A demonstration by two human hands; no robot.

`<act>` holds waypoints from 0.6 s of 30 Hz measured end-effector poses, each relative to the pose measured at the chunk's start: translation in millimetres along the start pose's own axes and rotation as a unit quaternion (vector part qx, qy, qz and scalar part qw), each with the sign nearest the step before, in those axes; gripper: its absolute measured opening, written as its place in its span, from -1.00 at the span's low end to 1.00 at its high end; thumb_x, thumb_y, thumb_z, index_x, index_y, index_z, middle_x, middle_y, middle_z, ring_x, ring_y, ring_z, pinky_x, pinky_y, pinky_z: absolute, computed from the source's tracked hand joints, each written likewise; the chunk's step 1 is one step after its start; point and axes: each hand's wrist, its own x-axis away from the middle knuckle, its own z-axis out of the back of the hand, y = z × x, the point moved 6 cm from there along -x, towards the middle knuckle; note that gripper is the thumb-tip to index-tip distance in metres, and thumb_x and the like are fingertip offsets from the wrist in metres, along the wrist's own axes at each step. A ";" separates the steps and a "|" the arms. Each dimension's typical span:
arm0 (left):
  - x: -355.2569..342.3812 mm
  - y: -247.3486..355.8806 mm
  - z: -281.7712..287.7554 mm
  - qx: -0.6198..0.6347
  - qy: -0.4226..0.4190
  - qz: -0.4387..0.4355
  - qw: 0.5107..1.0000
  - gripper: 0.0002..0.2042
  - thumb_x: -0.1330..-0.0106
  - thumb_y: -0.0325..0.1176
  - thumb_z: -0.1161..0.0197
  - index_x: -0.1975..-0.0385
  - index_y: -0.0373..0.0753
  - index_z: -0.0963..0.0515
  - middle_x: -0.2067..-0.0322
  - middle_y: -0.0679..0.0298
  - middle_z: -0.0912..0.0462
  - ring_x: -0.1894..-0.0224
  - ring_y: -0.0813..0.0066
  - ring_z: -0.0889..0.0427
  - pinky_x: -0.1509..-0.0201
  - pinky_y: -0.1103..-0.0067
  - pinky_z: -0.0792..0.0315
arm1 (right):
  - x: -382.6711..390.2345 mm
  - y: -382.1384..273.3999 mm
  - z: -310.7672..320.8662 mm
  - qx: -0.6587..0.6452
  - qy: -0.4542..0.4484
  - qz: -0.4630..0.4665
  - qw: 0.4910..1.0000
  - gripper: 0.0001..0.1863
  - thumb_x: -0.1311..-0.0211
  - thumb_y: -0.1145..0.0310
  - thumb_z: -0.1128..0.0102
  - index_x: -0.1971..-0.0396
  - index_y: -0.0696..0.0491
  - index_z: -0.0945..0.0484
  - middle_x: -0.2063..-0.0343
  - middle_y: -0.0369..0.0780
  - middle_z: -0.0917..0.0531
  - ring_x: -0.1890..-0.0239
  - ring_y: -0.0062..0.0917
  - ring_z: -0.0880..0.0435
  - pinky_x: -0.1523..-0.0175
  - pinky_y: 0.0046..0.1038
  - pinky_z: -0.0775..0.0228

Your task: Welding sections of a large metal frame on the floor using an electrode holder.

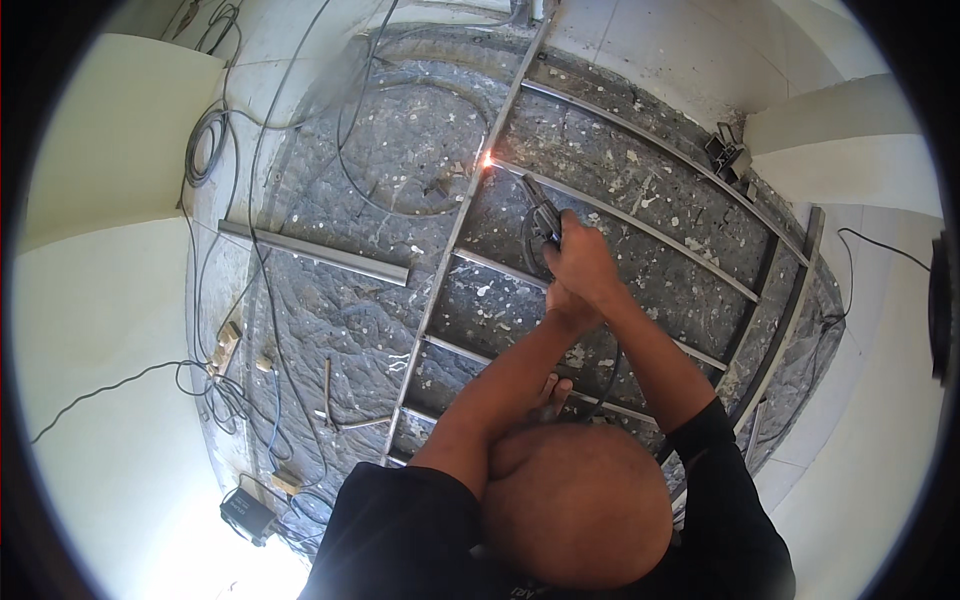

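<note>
My right hand [580, 250] is closed on a dark welding holder [545, 215], angled toward a glowing spot [487, 160] where a crossbar meets a long rail of a metal frame [640, 222]. My left hand [568, 306] is just beneath the right hand and wrist, its fingers mostly hidden. A cable [617, 365] hangs below my hands. The ladder-like frame lies on a grey, paint-spattered sheet [340, 310]. A bare foot [550, 395] shows between my forearms, above a head in the lower middle.
A loose metal bar [315, 250] lies left of the frame. Coiled cables [205, 150], power sockets [225, 345] and a dark box [247, 518] line the left side. A black tool [727, 152] sits at the upper right. Pale walls [100, 300] border both sides.
</note>
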 end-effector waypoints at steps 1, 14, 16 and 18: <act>-0.1 0.6 1.5 0.004 -0.005 0.006 1.000 -0.51 -0.30 -0.04 -0.07 -0.16 -0.16 -0.42 -0.19 0.16 -0.44 -0.27 0.23 -0.37 -0.33 0.35 -0.22 | -1.0 1.4 0.3 0.000 0.000 -0.001 1.000 -0.62 -0.05 0.34 -0.29 0.22 0.23 -0.37 0.48 0.17 -0.63 0.34 0.13 -0.63 0.20 0.01 -0.50; 2.1 -0.8 -2.3 -0.030 0.072 -0.023 0.997 -0.54 -0.29 -0.07 -0.08 -0.13 -0.13 -0.44 -0.16 0.17 -0.47 -0.23 0.23 -0.41 -0.32 0.36 -0.25 | -1.3 -1.2 -2.4 0.003 0.018 0.044 0.999 -0.60 -0.04 0.33 -0.30 0.22 0.22 -0.37 0.49 0.16 -0.62 0.36 0.12 -0.62 0.21 0.03 -0.48; 1.8 -3.6 -5.1 -0.049 0.073 -0.026 0.996 -0.54 -0.29 -0.06 -0.08 -0.14 -0.13 -0.44 -0.16 0.17 -0.47 -0.24 0.23 -0.41 -0.33 0.35 -0.23 | -2.0 -0.8 -5.6 -0.001 0.008 0.025 1.000 -0.61 -0.04 0.34 -0.29 0.21 0.21 -0.37 0.48 0.16 -0.62 0.36 0.11 -0.63 0.21 0.03 -0.48; 1.2 0.3 -2.6 -0.031 0.035 -0.018 0.999 -0.53 -0.30 -0.08 -0.08 -0.16 -0.14 -0.42 -0.18 0.16 -0.45 -0.24 0.24 -0.40 -0.32 0.35 -0.23 | -0.8 1.7 -3.8 -0.001 0.008 0.024 1.000 -0.61 -0.04 0.34 -0.29 0.22 0.22 -0.37 0.48 0.15 -0.62 0.37 0.12 -0.63 0.21 0.03 -0.48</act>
